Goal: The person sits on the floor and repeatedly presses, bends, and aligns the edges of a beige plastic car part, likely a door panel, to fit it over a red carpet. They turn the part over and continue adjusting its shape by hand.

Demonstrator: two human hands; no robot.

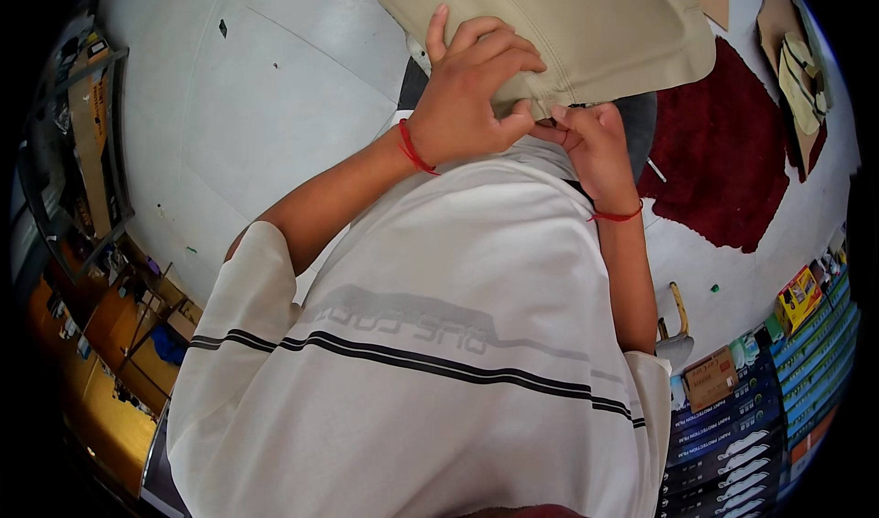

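Observation:
A beige stitched seat cover (604,28), leather-like and with a rounded corner, lies over my lap at the top of the view. My left hand (472,83) rests on its near part, fingers spread and bent, the thumb down by the edge. My right hand (591,138) pinches the cover's near edge between thumb and fingers, close to where the seam ends. What lies under that edge is mostly hidden by my fingers. Both wrists wear red strings.
Dark red carpet (723,152) lies on the pale floor (284,88) to the right. Beyond it are cardboard (778,42) and a beige piece (804,83). Stacked boxes (732,436) stand at lower right. A dark-framed rack (92,152) stands at left.

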